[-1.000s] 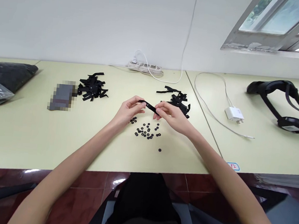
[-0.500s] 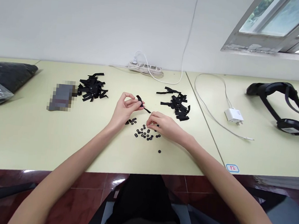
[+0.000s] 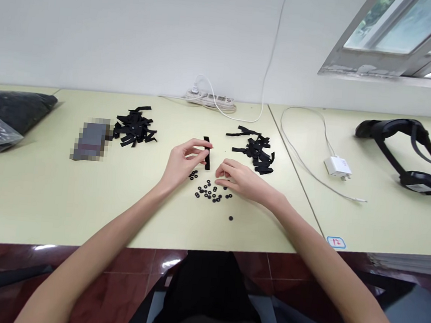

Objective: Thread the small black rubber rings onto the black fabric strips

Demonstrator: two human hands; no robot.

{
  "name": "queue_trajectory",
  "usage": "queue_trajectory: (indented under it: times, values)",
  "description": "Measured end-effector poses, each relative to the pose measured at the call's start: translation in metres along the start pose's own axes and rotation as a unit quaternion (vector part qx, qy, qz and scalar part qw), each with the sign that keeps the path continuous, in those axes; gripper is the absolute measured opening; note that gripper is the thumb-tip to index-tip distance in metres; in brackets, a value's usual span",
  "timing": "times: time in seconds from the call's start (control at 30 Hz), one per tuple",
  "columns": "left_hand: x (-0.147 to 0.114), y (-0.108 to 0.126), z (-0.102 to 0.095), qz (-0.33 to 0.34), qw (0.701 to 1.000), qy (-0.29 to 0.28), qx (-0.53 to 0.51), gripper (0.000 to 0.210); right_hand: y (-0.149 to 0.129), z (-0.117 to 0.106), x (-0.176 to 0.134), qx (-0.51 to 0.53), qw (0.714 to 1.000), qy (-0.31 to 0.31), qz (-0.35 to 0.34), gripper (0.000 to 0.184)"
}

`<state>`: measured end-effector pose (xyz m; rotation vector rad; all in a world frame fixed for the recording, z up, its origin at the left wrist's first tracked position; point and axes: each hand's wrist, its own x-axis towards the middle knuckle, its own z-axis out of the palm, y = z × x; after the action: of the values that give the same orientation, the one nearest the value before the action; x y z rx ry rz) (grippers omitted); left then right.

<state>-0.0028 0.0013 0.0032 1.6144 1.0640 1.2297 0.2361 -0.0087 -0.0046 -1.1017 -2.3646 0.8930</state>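
A short black fabric strip (image 3: pixel 206 153) is pinched by its edge between the thumb and fingers of my left hand (image 3: pixel 185 161). It points away from me, just above the table. My right hand (image 3: pixel 242 180) hovers over small round black snap-like discs (image 3: pixel 209 193), its fingers curled and the thumb apart from them, with nothing visible between. Several discs lie scattered below the two hands, some partly behind my left hand. One single disc (image 3: pixel 230 218) lies closer to the table's front edge.
Piles of black strips lie at left (image 3: pixel 135 127) and right (image 3: pixel 256 150). A blurred-out dark object (image 3: pixel 91 140) and a plastic bag (image 3: pixel 11 118) are farther left. At the back is a power strip (image 3: pixel 210 99); right are a white charger (image 3: pixel 337 167) and a black headset (image 3: pixel 408 153).
The strip has turned from slanting toward my right hand to pointing straight away from me. My right hand's thumb and fingers have parted a little.
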Motion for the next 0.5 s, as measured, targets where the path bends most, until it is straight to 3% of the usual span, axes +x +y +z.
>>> queue_trajectory:
  times: [0.3, 0.5]
  values:
    - [-0.0026, 0.0008, -0.0002, 0.004, 1.000, -0.015, 0.011, 0.030, 0.0058, 0.0025, 0.0014, -0.020, 1.000, -0.001, -0.008, 0.022]
    - [-0.0027, 0.0020, 0.0003, 0.012, 0.999, -0.019, 0.023, 0.031, 0.0046, 0.0008, 0.0005, -0.018, 1.000, 0.005, 0.004, 0.013]
